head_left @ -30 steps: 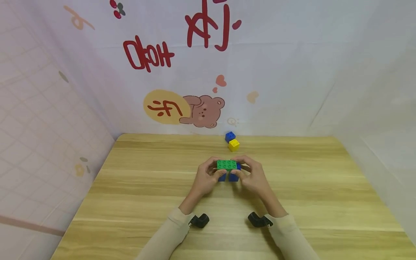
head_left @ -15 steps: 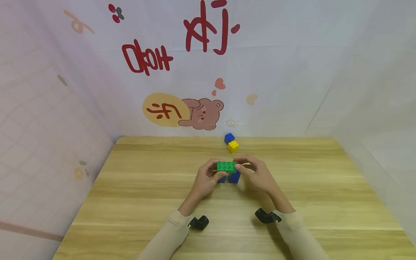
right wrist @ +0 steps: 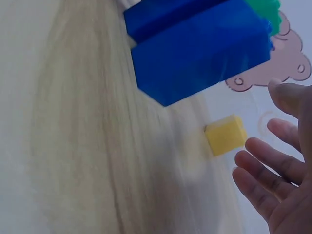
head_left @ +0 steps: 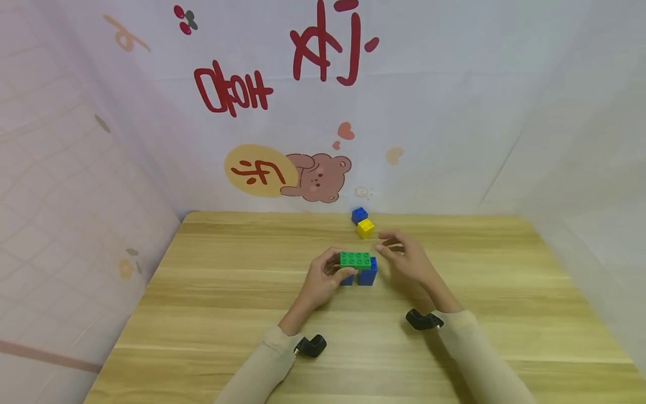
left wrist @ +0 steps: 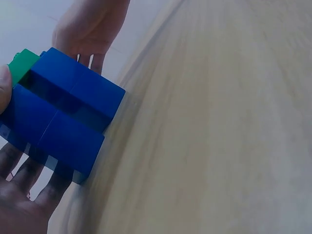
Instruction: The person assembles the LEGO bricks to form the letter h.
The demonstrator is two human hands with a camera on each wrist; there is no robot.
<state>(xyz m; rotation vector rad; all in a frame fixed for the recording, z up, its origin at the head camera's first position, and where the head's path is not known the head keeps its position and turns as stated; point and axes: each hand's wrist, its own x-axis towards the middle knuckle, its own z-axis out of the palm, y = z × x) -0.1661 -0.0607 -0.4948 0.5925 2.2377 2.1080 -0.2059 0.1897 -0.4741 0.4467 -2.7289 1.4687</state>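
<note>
A green toy building brick (head_left: 355, 259) with studs on top bridges two blue brick stacks, the right one (head_left: 368, 275) showing a few bare studs beside it. My left hand (head_left: 321, 278) grips the left end of this build, thumb in front and fingers behind. In the left wrist view the left blue stack (left wrist: 63, 141) lies against those fingers, and a narrow gap separates it from the other stack (left wrist: 80, 80). My right hand (head_left: 407, 261) is off to the right of the build, fingers loosely bent and holding nothing. Nearest to it is a yellow brick (head_left: 365, 228).
Just behind the yellow brick sits a small blue brick (head_left: 359, 215), near the back edge of the wooden table (head_left: 242, 241). A white printed cloth (head_left: 429, 112) stands upright behind the table. Each sleeve carries a black wrist mount.
My right hand has let go of the build and moved right and away toward the back. The left hand keeps its grip, and the build stays nearly where it was.
</note>
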